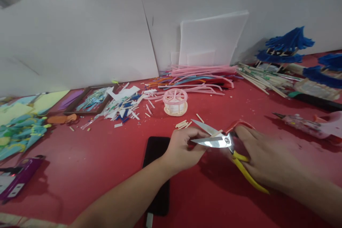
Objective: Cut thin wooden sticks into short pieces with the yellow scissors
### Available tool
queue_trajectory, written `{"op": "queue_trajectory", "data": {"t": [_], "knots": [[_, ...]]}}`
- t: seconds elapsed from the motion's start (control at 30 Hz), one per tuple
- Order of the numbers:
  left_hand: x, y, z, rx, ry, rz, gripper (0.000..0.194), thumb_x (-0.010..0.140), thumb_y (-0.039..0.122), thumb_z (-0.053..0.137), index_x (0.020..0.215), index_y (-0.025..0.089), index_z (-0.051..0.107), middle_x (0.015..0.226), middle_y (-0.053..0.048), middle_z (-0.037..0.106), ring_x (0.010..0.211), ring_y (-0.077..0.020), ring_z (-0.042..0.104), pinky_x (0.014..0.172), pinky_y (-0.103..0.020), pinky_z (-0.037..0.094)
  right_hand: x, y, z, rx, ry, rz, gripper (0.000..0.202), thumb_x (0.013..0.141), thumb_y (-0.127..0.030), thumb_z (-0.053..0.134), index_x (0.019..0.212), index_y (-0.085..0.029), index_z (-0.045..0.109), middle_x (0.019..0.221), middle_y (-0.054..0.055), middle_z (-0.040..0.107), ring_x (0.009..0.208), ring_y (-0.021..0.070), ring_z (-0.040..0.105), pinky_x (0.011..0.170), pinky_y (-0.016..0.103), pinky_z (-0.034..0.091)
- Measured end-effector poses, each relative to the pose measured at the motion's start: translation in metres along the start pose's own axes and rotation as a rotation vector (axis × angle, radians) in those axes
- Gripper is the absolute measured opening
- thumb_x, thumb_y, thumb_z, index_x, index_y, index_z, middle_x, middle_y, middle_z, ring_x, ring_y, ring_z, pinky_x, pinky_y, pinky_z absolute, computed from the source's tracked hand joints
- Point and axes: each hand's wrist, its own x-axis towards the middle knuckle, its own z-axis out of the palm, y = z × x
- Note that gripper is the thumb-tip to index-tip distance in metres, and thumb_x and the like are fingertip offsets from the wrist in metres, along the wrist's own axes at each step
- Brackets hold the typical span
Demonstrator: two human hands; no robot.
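Observation:
My right hand [255, 153] grips scissors [216, 141] with one red and one yellow handle, their blades parted and pointing left. A small wooden stick [217, 133] lies between the blades. My left hand [187, 148] is closed at the blades, its fingers pinched around the stick's near end, which is mostly hidden. Just beyond my left hand, several short cut sticks [182, 124] lie on the red table [107, 171]. Behind them stands a small round model [175, 102] with a pink wheel-like top, white middle and pale base.
A black phone [157, 153] lies under my left forearm. Pink pipe cleaners [203, 71], long sticks [264, 78] and paper scraps [124, 103] line the back. Right: a glue gun [301, 124] and blue-roofed models [285, 48]. Left: a purple power strip [22, 176].

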Motion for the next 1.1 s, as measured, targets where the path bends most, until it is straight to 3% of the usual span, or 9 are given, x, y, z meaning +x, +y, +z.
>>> {"op": "queue_trajectory", "data": {"t": [0.13,0.4,0.5,0.6,0.7,0.83,0.97,1.1], "knots": [[0.000,-0.001,0.002,-0.040,0.035,-0.005,0.010,0.075,0.015,0.062,0.077,0.018,0.072,0.063,-0.003,0.072,0.055,-0.0134,0.068,0.050,-0.020,0.050,0.000,0.001,0.008,0.029,0.110,-0.048,0.040,0.085,-0.064,0.046,0.085,-0.023,0.050,0.074,0.007,0.060,0.064,0.0230,0.058,0.055,0.034,0.042],[-0.003,0.001,0.003,-0.069,0.155,0.066,0.010,0.080,0.026,0.068,0.076,0.018,0.069,0.066,-0.004,0.071,0.055,-0.0130,0.067,0.053,-0.022,0.053,0.001,0.004,0.019,-0.061,0.197,-0.115,0.050,0.091,-0.062,0.040,0.107,-0.017,0.057,0.091,0.013,0.067,0.080,0.0278,0.065,0.068,0.039,0.051],[-0.001,-0.001,-0.001,-0.095,0.267,-0.011,0.016,0.078,0.032,0.072,0.073,0.018,0.066,0.067,-0.003,0.072,0.056,-0.0128,0.066,0.053,-0.022,0.053,-0.001,0.003,0.015,-0.065,0.176,-0.112,0.051,0.089,-0.064,0.042,0.102,-0.017,0.058,0.088,0.014,0.067,0.078,0.0289,0.066,0.066,0.040,0.051],[0.004,-0.004,-0.004,-0.183,0.354,-0.112,0.027,0.076,0.042,0.076,0.073,0.019,0.063,0.064,-0.001,0.070,0.057,-0.0128,0.065,0.056,-0.024,0.055,-0.003,0.005,0.008,0.008,0.119,-0.073,0.045,0.090,-0.061,0.042,0.098,-0.019,0.057,0.093,0.016,0.070,0.084,0.0309,0.068,0.069,0.040,0.052],[0.008,-0.005,-0.005,-0.242,0.373,-0.153,0.036,0.074,0.050,0.077,0.074,0.019,0.061,0.064,0.001,0.068,0.055,-0.0117,0.064,0.058,-0.025,0.056,0.000,0.011,0.000,0.106,0.105,0.079,0.039,0.090,-0.059,0.041,0.093,-0.023,0.054,0.086,0.014,0.071,0.073,0.0286,0.068,0.063,0.039,0.049],[0.007,-0.003,-0.004,-0.199,0.344,-0.113,0.036,0.080,0.053,0.072,0.078,0.019,0.059,0.068,0.000,0.069,0.052,-0.0098,0.060,0.054,-0.023,0.052,0.010,0.025,-0.010,0.065,0.162,0.216,0.042,0.087,-0.066,0.035,0.077,-0.028,0.047,0.070,0.012,0.066,0.062,0.0286,0.063,0.059,0.039,0.043],[0.000,0.002,-0.003,-0.042,0.201,-0.014,0.025,0.086,0.043,0.066,0.080,0.018,0.063,0.068,-0.003,0.070,0.053,-0.0102,0.059,0.050,-0.021,0.046,0.013,0.039,-0.011,-0.165,0.028,0.238,0.041,0.088,-0.064,0.032,0.063,-0.032,0.031,0.061,0.013,0.060,0.064,0.0317,0.063,0.063,0.041,0.041],[-0.004,0.006,-0.003,0.081,0.111,0.049,0.020,0.086,0.035,0.064,0.075,0.019,0.063,0.061,0.000,0.065,0.052,-0.0098,0.056,0.051,-0.020,0.045,0.013,0.048,-0.005,-0.230,-0.045,0.315,0.040,0.091,-0.059,0.035,0.065,-0.030,0.038,0.068,0.015,0.066,0.066,0.0329,0.066,0.061,0.041,0.042]]}}
